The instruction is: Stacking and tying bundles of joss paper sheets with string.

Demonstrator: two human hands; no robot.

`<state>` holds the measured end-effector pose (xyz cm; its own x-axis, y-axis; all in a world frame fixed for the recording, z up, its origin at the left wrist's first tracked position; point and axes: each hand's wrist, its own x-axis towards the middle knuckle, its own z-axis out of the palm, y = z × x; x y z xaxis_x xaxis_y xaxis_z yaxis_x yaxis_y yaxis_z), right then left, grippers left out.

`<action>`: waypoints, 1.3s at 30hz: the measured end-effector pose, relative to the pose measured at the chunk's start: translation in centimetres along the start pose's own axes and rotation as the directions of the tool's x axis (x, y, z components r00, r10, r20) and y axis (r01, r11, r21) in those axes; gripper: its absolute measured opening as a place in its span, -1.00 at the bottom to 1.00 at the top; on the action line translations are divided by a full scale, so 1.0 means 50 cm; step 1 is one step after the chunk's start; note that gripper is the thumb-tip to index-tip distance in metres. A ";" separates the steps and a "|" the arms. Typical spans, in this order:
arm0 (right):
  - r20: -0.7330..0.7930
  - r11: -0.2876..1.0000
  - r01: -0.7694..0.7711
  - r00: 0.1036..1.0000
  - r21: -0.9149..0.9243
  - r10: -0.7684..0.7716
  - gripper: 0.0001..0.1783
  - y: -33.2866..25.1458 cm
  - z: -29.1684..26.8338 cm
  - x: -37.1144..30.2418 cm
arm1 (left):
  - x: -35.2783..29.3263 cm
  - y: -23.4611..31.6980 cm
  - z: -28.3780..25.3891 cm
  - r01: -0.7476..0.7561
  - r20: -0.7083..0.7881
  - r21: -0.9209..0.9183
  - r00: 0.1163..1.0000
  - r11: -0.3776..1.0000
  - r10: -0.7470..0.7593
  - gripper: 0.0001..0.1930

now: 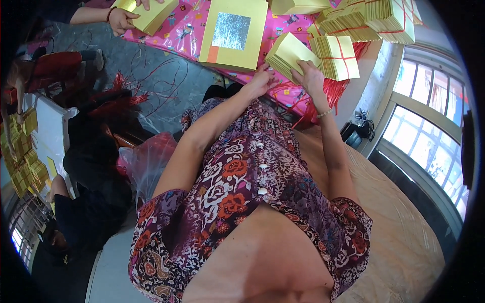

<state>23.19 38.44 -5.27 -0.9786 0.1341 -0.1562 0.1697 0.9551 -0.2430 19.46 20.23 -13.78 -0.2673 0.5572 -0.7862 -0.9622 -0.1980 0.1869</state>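
On the pink table cover, a loose stack of yellow paper sheets [289,53] lies tilted in front of me. My right hand [309,78] grips its near right edge, thumb and fingers closed on it. Just left of the stack's near corner is my left hand [262,81], at the table edge. Its fingers are bent together, and what they hold, if anything, is too small to make out. Red strings [303,103] hang close by. A large yellow stack with a silver foil square [231,31] stands to the left, apart from my hands.
Tied yellow paper bundles [339,53] with red string sit at the right. At the upper left, another person's hand [121,21] touches a yellow stack [154,17]. The pink patterned cover [184,30] spans the table. A window [424,131] is at the right.
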 end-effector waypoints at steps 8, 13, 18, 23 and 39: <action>0.017 1.000 0.001 1.000 0.010 -0.002 -0.56 0.001 -0.003 0.002 | 0.008 0.003 0.000 0.003 0.015 -0.021 1.000 1.000 -0.003 -0.23; -0.018 1.000 0.015 1.000 0.002 -0.015 -0.57 0.010 0.004 -0.001 | -0.003 0.008 0.012 -0.012 0.015 -0.017 1.000 1.000 0.012 -0.27; -0.019 1.000 0.008 1.000 0.004 -0.008 -0.57 0.008 0.005 -0.004 | -0.003 0.010 0.010 -0.023 0.052 0.010 0.998 1.000 0.022 -0.29; -0.021 1.000 0.014 1.000 0.014 -0.013 -0.57 0.007 0.004 -0.005 | -0.012 0.013 0.015 -0.006 0.056 0.012 0.998 1.000 0.005 -0.32; -0.009 1.000 -0.003 1.000 0.019 0.004 -0.58 0.003 0.001 -0.001 | -0.040 0.032 0.050 -0.055 0.015 0.101 0.998 0.993 0.054 -0.35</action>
<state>23.25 38.59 -5.36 -0.9789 0.1397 -0.1489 0.1751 0.9495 -0.2604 18.35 20.84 -10.43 -0.3198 0.5581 -0.7657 -0.9462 -0.1458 0.2889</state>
